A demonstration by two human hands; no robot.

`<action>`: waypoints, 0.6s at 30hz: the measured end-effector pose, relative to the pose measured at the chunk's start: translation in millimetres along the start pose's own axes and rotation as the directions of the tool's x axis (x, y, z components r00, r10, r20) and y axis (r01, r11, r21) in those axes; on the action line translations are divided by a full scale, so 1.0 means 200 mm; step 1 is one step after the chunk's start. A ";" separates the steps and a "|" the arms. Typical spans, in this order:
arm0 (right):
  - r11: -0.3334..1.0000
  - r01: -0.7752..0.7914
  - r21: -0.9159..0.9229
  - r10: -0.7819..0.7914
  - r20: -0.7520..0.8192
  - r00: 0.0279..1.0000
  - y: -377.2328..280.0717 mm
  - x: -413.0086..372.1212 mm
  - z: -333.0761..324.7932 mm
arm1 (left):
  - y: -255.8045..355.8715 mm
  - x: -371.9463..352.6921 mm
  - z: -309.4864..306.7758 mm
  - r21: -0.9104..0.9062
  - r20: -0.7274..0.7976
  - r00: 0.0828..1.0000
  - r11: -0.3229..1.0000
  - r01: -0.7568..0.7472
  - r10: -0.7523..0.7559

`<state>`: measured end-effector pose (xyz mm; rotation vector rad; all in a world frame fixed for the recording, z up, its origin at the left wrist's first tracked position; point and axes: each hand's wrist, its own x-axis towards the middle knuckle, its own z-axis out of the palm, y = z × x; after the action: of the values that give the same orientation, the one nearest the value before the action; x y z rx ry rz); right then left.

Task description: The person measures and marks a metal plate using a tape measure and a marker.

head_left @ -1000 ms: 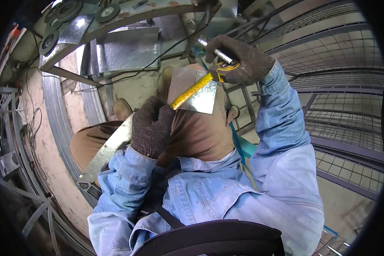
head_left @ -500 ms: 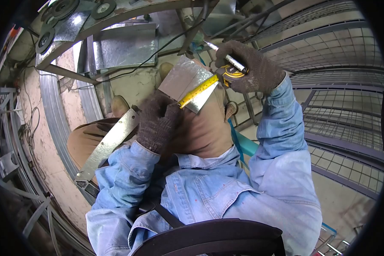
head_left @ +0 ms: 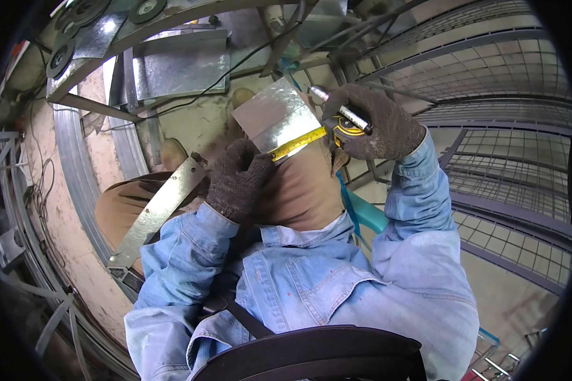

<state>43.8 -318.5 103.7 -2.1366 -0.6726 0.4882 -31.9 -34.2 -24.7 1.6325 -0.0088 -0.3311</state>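
A square piece of sheet metal lies over my thigh, bare and shiny. The yellow tape measure blade stretches along its near edge. My gloved left hand is closed at the plate's left near corner, by the end of the blade; the fingertips are partly hidden. In my gloved right hand are the tape measure case, at the plate's right corner, and a white marker pen, its tip pointing away to the upper left. A flat metal strip with holes rests across my other leg, beside my left forearm.
A metal-framed bench at the upper left bears grinding discs. Larger metal sheets stand beneath, with a black cable in front. Wire mesh racks line the right side; long metal profiles lie on the left floor.
The plate has turned flatter towards me and shows more shine. My right hand has shifted slightly down and right with the tape case and pen; the blade now lies closer to the plate's edge.
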 end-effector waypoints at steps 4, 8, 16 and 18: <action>0.998 -0.055 0.024 0.055 -0.017 0.998 -0.03 0.00 0.00 | 0.01 0.00 0.00 0.102 0.038 0.999 0.995 -0.003 -0.001; 1.000 -0.002 0.001 0.002 0.030 1.000 -0.04 0.03 0.00 | 0.04 0.00 0.00 0.030 -0.015 0.991 0.990 0.136 -0.136; 0.999 -0.039 -0.036 0.037 -0.048 0.998 -0.13 -0.02 0.06 | 0.07 0.00 0.00 -0.063 -0.035 0.998 0.996 0.059 -0.061; 0.970 0.070 -0.232 -0.082 -0.043 0.996 -0.13 -0.02 0.05 | 0.07 0.00 -0.01 -0.065 -0.029 0.998 0.997 0.046 -0.048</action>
<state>28.2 -301.4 118.5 -2.3214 -0.8114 0.3239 -28.1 -34.3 -11.0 1.5756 0.0631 -0.3390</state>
